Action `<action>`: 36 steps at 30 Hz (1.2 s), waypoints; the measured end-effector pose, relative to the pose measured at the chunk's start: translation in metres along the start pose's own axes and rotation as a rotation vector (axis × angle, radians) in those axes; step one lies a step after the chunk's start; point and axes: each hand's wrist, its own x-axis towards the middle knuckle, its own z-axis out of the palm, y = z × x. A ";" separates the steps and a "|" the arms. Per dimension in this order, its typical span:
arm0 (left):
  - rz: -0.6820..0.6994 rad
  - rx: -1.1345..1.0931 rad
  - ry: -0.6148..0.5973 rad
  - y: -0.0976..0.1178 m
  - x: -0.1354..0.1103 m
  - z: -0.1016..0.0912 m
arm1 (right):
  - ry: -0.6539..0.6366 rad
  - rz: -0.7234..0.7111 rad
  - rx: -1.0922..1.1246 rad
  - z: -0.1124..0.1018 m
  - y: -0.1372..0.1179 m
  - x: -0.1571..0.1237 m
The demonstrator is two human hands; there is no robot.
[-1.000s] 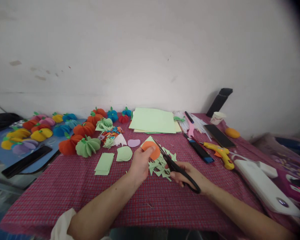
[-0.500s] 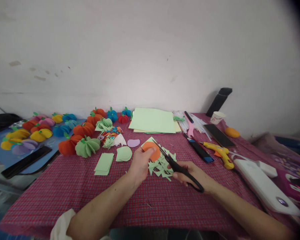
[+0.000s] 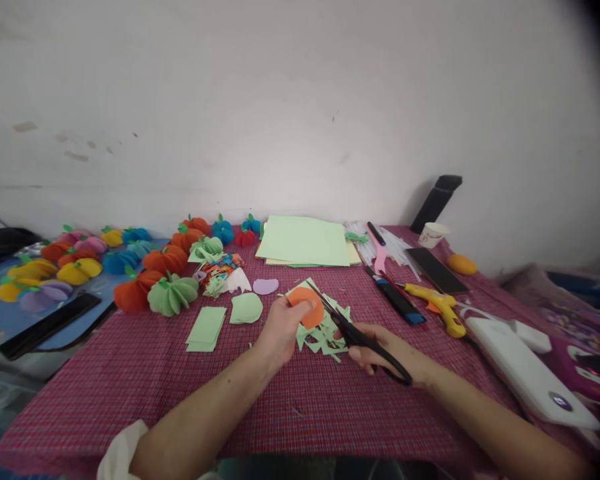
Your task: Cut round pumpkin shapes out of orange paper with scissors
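left hand (image 3: 279,328) hovering mid-table, fingers pinching orange paper circle (image 3: 311,308) just above green scraps (image 3: 325,337). black scissors (image 3: 353,333) lying across circle's right edge. right hand (image 3: 386,352) gripping handles, fingers curling through loops. red checked cloth (image 3: 130,387) covering table, paper pumpkins (image 3: 173,293) sitting far left, green sheets (image 3: 305,241) at back, yellow glue gun (image 3: 437,303) lying right, white wall behind. paper cup (image 3: 434,235) showing red print, too small to read tbh.

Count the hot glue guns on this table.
1. The yellow glue gun lies on the red checked cloth, right of the right hand holding the black scissors. Clutter could hide another.
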 end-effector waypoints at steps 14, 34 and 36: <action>-0.026 0.024 -0.039 -0.001 -0.001 -0.001 | 0.014 0.018 0.061 0.002 -0.004 0.003; -0.083 0.056 -0.126 0.001 -0.001 -0.002 | -0.022 0.081 -0.140 -0.017 -0.010 -0.007; -0.098 0.064 -0.148 0.002 -0.001 -0.002 | -0.045 0.078 -0.142 -0.019 -0.012 -0.009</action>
